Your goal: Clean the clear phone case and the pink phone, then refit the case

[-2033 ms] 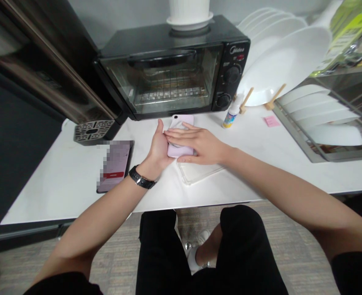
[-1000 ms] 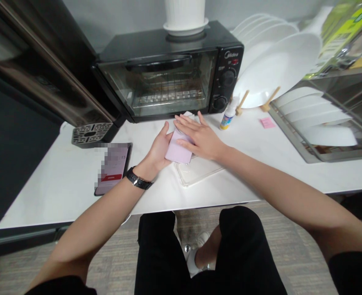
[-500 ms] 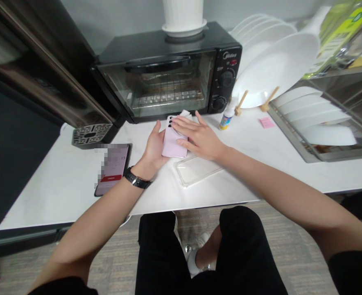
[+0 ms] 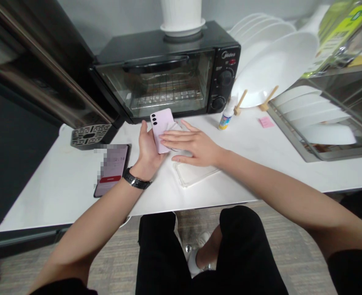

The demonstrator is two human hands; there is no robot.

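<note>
A light purple phone (image 4: 161, 121) rests back side up in my left hand (image 4: 149, 151), its camera lenses at the upper left. My right hand (image 4: 195, 143) lies over the lower part of the phone, its fingers pressing a thin whitish cloth (image 4: 175, 126) against the phone's back. Below my right hand a clear phone case (image 4: 191, 174) lies on the white counter (image 4: 245, 180). To the right stands a small spray bottle (image 4: 225, 119) with a blue and yellow label.
Behind my hands is a black toaster oven (image 4: 168, 82) with a white pot (image 4: 182, 16) on top. A second phone (image 4: 111, 172) lies at the left, near a drip tray (image 4: 90, 135). White plates (image 4: 276, 65), a pink note (image 4: 266, 121) and a dish rack (image 4: 294, 135) are at the right.
The purple phone has shifted left and tilted in my left hand. My right hand and the cloth have slid from beside the lenses down to the phone's lower part.
</note>
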